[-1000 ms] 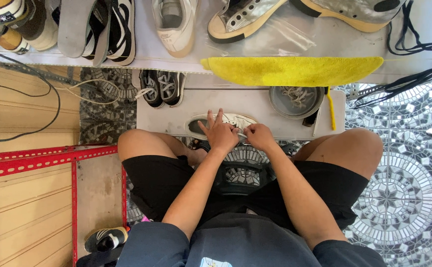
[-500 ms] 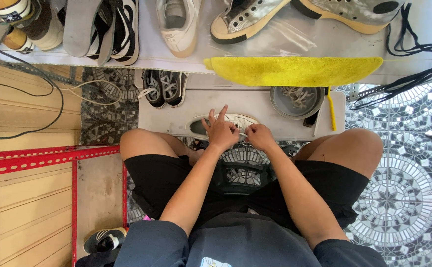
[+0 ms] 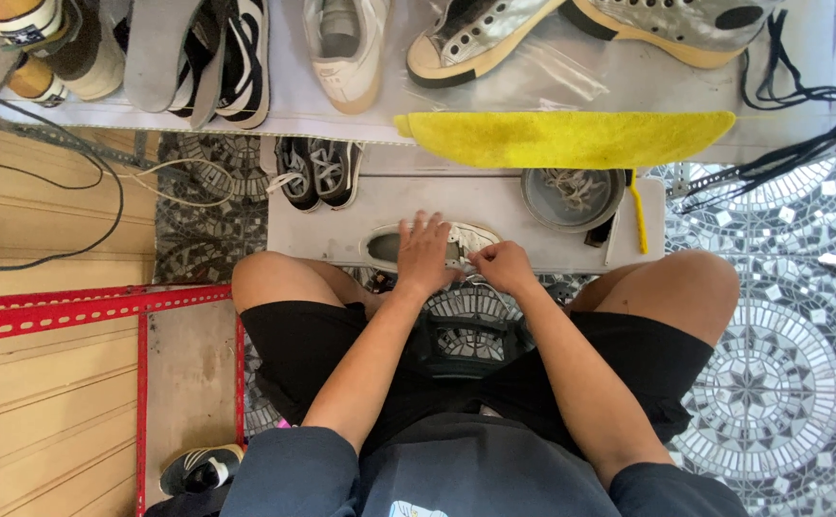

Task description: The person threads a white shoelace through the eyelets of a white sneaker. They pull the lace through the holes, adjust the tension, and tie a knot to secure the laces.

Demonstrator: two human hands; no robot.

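Observation:
A white sneaker (image 3: 384, 245) lies on its side on a low grey platform (image 3: 322, 235) between my knees. My left hand (image 3: 424, 254) rests flat over its middle, fingers spread and pressing it down. My right hand (image 3: 502, 265) is closed near the shoe's lace area at the right end; what it pinches is too small to tell. Both forearms reach forward from my lap.
A yellow cloth (image 3: 561, 139) hangs over the edge of a white shelf with several shoes (image 3: 346, 48). A grey bowl of laces (image 3: 571, 196) and a pair of black sneakers (image 3: 317, 172) sit on the platform. A red metal frame (image 3: 73, 311) stands left. Black cables (image 3: 801, 124) lie right.
Both hands stay on the white sneaker with only slight finger movement. The view has shifted a little.

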